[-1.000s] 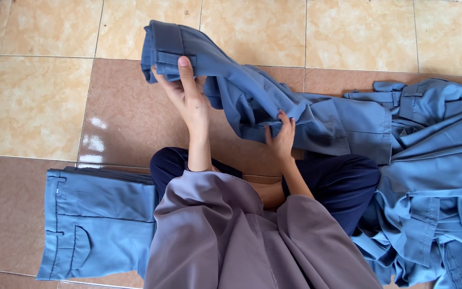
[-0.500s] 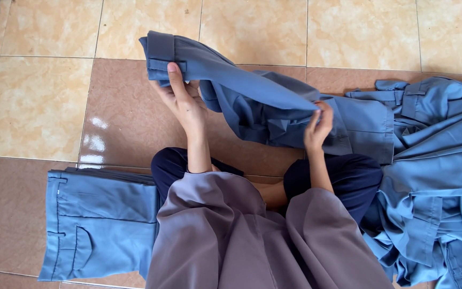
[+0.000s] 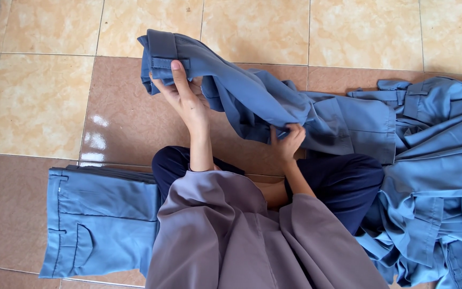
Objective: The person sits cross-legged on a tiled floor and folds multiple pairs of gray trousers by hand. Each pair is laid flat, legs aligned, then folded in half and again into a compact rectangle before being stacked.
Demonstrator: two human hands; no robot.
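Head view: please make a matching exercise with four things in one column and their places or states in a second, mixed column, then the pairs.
1. left hand
2. right hand
3. folded blue trousers
4. heap of blue garments

A. lies flat on the floor at the person's left
B. pinches the cloth at the middle of the held trousers
C. lies loose at the person's right
D. holds the waistband end

Pairs: 1-D, 2-B, 3-A, 4-C

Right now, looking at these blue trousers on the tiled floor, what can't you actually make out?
Head view only:
- Heap of unfolded blue trousers: cut off by the right and bottom edges; their number is unclear.
- Folded blue trousers stack: partly under the grey sleeve.
- Left hand: fingertips buried in the held blue trousers.
- Right hand: its grip is hidden by cloth folds.
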